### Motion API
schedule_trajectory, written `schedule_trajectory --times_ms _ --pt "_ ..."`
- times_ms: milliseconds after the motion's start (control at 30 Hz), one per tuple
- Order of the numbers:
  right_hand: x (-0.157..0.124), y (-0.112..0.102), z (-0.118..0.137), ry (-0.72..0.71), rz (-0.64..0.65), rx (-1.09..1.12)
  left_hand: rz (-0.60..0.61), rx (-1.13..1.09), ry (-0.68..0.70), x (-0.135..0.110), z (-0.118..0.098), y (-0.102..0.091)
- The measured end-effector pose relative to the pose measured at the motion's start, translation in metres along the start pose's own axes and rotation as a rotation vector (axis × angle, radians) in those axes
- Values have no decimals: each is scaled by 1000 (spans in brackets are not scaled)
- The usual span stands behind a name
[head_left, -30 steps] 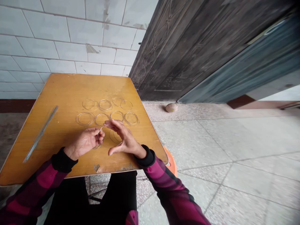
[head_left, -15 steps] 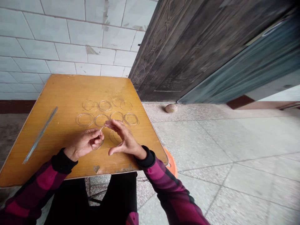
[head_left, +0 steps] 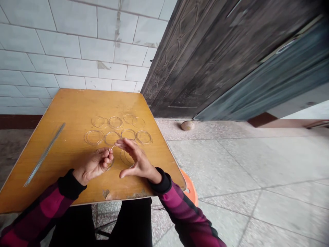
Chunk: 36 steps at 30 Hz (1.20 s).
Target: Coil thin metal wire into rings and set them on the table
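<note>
Dropping lower in view, the desk (head_left: 74, 106) and both hands are sliding down the picture while the left hand (head_left: 94, 164) is working at a wire ring (head_left: 111, 165). Its grip is closed, the fingers curling around the ring, and a short wire end is poking up just above the fingertips (head_left: 109, 153). That tight pinch looks like it's keeping the springy loop under control.

Over on the other side, the right hand (head_left: 136, 161) is staying open, its fingers stretching toward the left hand and its thumb (head_left: 123, 174) spreading low. It's hovering around another wire ring (head_left: 120, 157) lying on the desk, though I can't tell whether it's touching it.

Just beyond, two rows of finished-looking rings (head_left: 84, 137) are lying flat and mostly apart, seemingly spaced so each one stays easy to pick out. Out to the left, a bundle of straight wires (head_left: 45, 154) is lying lengthwise on the desk, well away from the hands, apparently keeping the loose stock clear of the rings.
</note>
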State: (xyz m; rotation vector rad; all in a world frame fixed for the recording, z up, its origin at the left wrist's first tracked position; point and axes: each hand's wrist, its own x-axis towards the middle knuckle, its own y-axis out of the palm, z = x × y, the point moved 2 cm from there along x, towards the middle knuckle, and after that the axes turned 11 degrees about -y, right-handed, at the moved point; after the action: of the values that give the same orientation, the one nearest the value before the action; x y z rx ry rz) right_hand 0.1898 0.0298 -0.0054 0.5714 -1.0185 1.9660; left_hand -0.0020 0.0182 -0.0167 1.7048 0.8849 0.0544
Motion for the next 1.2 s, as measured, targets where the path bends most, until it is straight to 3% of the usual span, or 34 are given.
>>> schedule_trajectory --times_ms 167,400,600,800,1000,1200 --pt "3 -2 2 -55 -4 -6 13 24 40 1 4 1" --pt "6 -1 5 -45 75 -88 21 43 -23 3 4 -4" --pt "14 -8 15 -100 106 -62 -46 114 22 0 -1 1" --pt "17 -16 18 33 -48 -65 -115 395 37 0 -1 5" --pt "18 -5 14 135 101 -39 -208 668 168 -5 0 14" --pt "18 -4 16 112 165 -13 -252 700 111 -5 1 13"
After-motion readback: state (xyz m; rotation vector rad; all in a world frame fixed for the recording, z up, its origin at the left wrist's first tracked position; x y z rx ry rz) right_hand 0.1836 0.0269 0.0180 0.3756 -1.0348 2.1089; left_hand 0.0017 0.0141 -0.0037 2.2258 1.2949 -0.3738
